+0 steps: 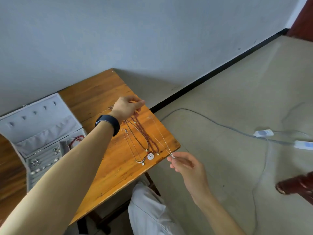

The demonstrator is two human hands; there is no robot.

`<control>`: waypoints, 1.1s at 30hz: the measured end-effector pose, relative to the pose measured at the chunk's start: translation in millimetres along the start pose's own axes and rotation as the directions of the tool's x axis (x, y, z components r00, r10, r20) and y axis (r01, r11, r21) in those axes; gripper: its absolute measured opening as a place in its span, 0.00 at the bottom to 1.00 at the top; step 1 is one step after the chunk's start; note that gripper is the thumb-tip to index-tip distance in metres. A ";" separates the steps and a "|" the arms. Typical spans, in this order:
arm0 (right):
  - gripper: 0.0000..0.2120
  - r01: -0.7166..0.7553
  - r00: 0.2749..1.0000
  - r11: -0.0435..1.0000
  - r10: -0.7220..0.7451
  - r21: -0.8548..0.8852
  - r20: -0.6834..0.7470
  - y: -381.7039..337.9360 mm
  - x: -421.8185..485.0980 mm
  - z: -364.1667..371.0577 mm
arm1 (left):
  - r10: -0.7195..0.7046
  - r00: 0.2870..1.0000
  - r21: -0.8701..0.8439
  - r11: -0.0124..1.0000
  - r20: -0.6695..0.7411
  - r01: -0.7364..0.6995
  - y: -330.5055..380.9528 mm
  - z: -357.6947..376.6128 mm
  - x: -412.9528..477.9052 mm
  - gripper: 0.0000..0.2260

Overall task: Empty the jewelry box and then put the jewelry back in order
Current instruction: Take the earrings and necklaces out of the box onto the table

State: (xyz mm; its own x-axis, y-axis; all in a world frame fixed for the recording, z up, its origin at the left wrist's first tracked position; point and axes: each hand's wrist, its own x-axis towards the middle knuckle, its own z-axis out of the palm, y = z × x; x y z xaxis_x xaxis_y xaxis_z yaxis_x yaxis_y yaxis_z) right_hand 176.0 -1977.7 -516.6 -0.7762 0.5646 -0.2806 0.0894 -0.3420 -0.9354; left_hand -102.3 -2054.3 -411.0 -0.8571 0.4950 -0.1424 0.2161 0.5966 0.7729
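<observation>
The emptying looks about half done. On the wooden table (101, 89) three necklaces (142, 139) lie side by side in neat lines, one with a white disc pendant (150, 156), and a fourth, a thin silver chain (162, 143), is stretched out just beside them near the table's edge. The right hand (186, 165) pinches its pendant end between thumb and fingertip, and the left hand (126, 108), fingers curled together, seems to pinch the far end, though the chain is too fine there to be sure. The jewelry box (42, 119) stands open at the left and is far from empty: a red bracelet (74, 140) and rows of rings and earrings (44, 160) remain inside. Those would have to come out before anything goes back.
</observation>
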 end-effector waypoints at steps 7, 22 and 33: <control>0.07 -0.020 1.000 0.999 0.020 0.036 -0.012 -5.6 13.5 5.3 | -0.037 0.999 0.052 0.998 -0.038 0.039 -13.1 7.2 14.2 0.05; 0.05 -0.065 0.983 0.997 0.055 -0.051 -0.173 2.8 31.5 5.2 | -0.115 0.982 0.063 0.990 -0.151 0.125 -34.9 22.5 38.4 0.06; 0.05 0.004 0.976 0.961 -0.065 -0.277 -0.210 7.2 35.3 20.9 | -0.023 0.974 0.378 0.919 -0.223 0.109 -46.2 30.9 43.5 0.10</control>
State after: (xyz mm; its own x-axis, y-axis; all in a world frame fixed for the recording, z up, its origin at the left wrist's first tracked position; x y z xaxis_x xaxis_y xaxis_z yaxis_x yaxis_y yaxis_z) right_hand 136.2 -1975.9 -528.8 -0.6321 0.7307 -0.2580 0.2556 -0.1176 -0.9596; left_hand -135.2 -2040.7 -472.1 -0.9447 0.3273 -0.0188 0.2823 0.8413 0.4611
